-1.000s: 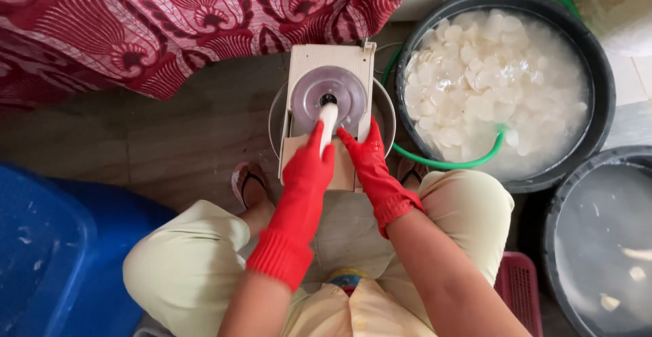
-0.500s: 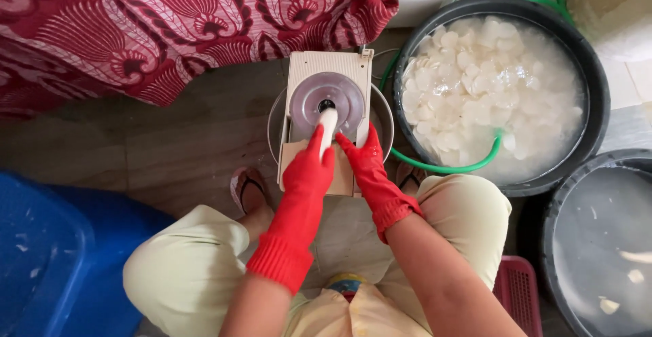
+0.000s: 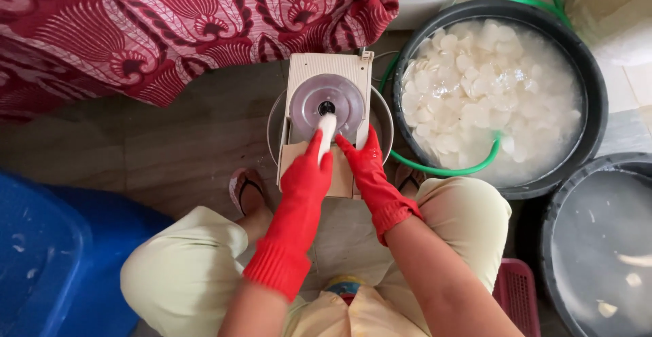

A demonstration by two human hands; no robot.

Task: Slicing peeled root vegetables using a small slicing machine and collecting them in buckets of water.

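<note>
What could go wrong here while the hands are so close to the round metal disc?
1. The left hand presses a short white piece against the slicer's metal disc; as it shortens, the gloved fingertips might reach the disc.
2. The right hand rests at the slicer's edge; wet gloves could slip.

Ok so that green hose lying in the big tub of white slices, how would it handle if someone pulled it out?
The green hose curves loosely over the tub's rim, so it is probably floppy rather than stiff. It lies in cloudy water among the white slices, so likely wet and slippery. It looks thin, so probably light, though it may drag slices along.
</note>
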